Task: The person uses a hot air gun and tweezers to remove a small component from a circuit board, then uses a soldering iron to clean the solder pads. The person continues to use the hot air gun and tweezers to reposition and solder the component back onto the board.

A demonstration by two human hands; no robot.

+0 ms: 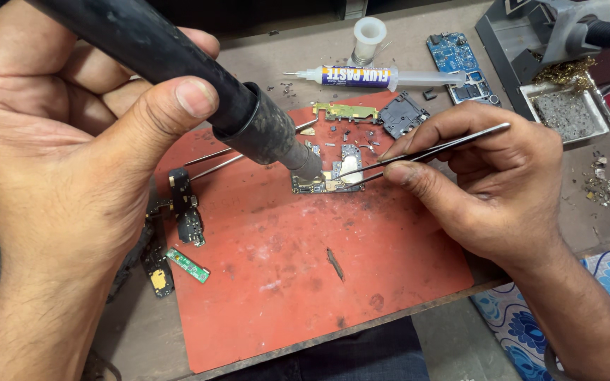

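My left hand (65,141) grips a black hot-air tool (199,77). Its metal nozzle points down at a small phone circuit board (333,176) on the red work mat (305,268). My right hand (488,183) pinches metal tweezers (432,149), whose tips rest on the board's metal shield just right of the nozzle. Both hands hover close over the board.
A flux syringe (368,76) lies behind the mat, beside a white spool (369,35) and a blue circuit board (457,60). Small boards and flex parts (181,212) lie at the mat's left edge. A brass-wool tip cleaner tray (566,109) stands at right.
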